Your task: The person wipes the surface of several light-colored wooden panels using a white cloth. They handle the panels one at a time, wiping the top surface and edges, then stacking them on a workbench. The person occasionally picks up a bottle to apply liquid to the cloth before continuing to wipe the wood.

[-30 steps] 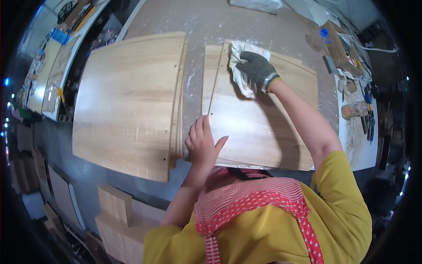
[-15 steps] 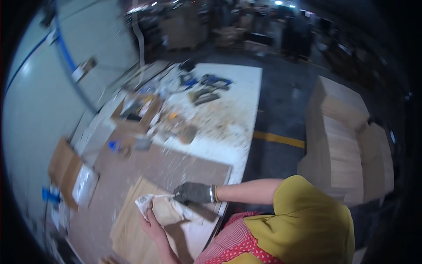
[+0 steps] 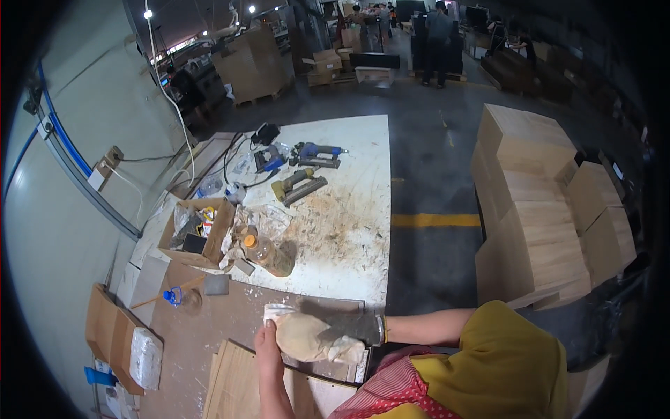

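A crumpled off-white rag with a tan patch is held up between my two hands, above the near part of the bench. My bare left hand pinches its left edge, thumb up. In a dark grey work glove, my right hand grips the rag from the right; its fingers are mostly hidden in the folds. Below the hands lie light wood panels, partly covered by my left forearm.
Ahead on the white table lie nail guns, an orange-capped bottle and a wooden box of odds and ends. A blue-topped bottle stands left. Stacked wooden boxes stand right, across the aisle. People work far off.
Both hands have moved to the right with the rag, away from over the wood panels. The rag now covers more of my right glove. My view has shifted and is sharper.
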`<state>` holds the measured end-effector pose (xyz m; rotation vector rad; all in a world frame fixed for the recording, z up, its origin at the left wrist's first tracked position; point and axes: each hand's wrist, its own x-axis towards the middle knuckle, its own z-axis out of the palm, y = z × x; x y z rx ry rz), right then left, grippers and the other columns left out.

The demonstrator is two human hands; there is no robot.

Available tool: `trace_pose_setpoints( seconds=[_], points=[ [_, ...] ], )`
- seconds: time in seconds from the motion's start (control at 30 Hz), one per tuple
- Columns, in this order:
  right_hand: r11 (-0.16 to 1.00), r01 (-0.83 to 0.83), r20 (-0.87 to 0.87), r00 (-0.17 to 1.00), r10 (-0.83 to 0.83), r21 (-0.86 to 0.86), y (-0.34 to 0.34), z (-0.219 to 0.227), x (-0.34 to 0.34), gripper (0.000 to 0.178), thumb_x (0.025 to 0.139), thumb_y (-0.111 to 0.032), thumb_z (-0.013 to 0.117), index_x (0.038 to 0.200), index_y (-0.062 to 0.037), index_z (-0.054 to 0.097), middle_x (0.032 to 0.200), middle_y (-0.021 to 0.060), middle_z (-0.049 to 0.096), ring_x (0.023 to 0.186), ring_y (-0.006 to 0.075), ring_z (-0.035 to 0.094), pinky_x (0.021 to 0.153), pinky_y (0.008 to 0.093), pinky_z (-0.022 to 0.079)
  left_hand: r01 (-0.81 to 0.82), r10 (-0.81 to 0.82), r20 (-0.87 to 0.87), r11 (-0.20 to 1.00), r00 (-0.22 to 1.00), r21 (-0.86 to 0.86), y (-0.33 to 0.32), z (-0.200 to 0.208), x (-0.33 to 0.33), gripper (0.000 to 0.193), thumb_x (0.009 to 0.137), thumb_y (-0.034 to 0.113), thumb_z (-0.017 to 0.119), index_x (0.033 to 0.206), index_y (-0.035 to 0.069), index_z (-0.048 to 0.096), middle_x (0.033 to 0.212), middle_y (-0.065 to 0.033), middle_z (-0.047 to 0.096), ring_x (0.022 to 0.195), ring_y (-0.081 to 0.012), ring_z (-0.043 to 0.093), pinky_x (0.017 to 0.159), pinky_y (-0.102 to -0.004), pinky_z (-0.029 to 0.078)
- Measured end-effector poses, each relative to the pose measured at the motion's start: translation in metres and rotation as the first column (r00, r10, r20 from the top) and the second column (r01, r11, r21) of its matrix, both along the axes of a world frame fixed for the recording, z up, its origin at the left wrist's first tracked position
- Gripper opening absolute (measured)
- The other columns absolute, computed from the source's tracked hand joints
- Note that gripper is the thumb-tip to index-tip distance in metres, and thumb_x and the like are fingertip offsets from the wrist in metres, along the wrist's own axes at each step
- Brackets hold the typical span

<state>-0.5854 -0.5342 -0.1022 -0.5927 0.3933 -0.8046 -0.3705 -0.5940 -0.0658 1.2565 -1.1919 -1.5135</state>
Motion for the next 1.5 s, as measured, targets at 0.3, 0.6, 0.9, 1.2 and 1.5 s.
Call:
trace_pose_setpoints(
  seconds=[0.3, 0.6, 0.9, 1.2, 1.5],
  points=[
    [0.886, 0.433, -0.041, 0.901, -0.433, 0.167, -0.014, -0.015, -0.062, 0.052, 0.084, -0.02, 0.07, 0.128, 0.0013, 0.051, 0.122, 0.0119, 0.059, 0.112, 0.0183, 0.057, 0.097, 0.0307, 0.046, -0.143, 0.209, 0.307, 0.964, 0.928, -0.226, -0.101, -0.061, 0.029, 0.031, 0.094, 0.027, 0.057, 0.094, -0.003, 0.068, 0.079, -0.0044, 0.066, 0.075, -0.0099, 0.056, 0.072, -0.0255, 0.045],
    [0.793, 0.54, -0.077, 0.837, -0.542, 0.284, -0.024, -0.044, -0.086, 0.051, 0.079, -0.017, 0.073, 0.122, 0.0025, 0.055, 0.114, 0.0178, 0.062, 0.106, 0.0266, 0.061, 0.094, 0.0347, 0.05, 0.008, 0.061, 0.167, 0.924, 0.984, -0.384, -0.198, -0.071, -0.068, 0.082, 0.07, 0.019, 0.082, 0.135, -0.001, 0.035, 0.128, -0.0182, 0.052, 0.118, -0.0268, 0.051, 0.101, -0.0352, 0.04],
    [0.84, 0.492, 0.047, 0.856, -0.514, 0.229, -0.031, 0.004, -0.071, 0.059, 0.089, 0.0, 0.054, 0.142, -0.0071, 0.031, 0.123, 0.0169, 0.054, 0.103, 0.0311, 0.062, 0.078, 0.0364, 0.058, 0.768, 0.141, 0.908, 0.491, 0.395, -0.411, -0.083, 0.031, -0.036, 0.074, 0.06, 0.016, 0.08, 0.128, 0.017, 0.051, 0.105, -0.0109, 0.052, 0.098, -0.0302, 0.056, 0.084, -0.0414, 0.043],
    [0.918, 0.391, -0.039, 0.92, -0.389, 0.072, -0.019, 0.018, -0.051, 0.068, 0.085, 0.004, 0.058, 0.145, -0.0053, 0.027, 0.129, 0.0136, 0.053, 0.113, 0.0264, 0.058, 0.09, 0.0365, 0.053, 0.843, 0.396, 0.91, 0.44, 0.126, -0.309, -0.047, 0.074, -0.01, 0.063, 0.064, 0.011, 0.076, 0.122, 0.024, 0.053, 0.107, -0.0039, 0.056, 0.098, -0.0231, 0.054, 0.082, -0.0393, 0.041],
    [0.909, 0.394, 0.105, 0.907, -0.408, 0.134, -0.006, 0.005, -0.063, 0.067, 0.083, 0.0, 0.06, 0.143, -0.004, 0.031, 0.129, 0.0176, 0.052, 0.11, 0.0304, 0.06, 0.092, 0.0404, 0.052, 0.878, 0.496, 0.867, 0.393, 0.05, -0.275, -0.04, 0.073, -0.017, 0.043, 0.077, 0.007, 0.059, 0.117, 0.022, 0.054, 0.093, -0.002, 0.056, 0.089, -0.0209, 0.054, 0.077, -0.0374, 0.04]
  ],
)
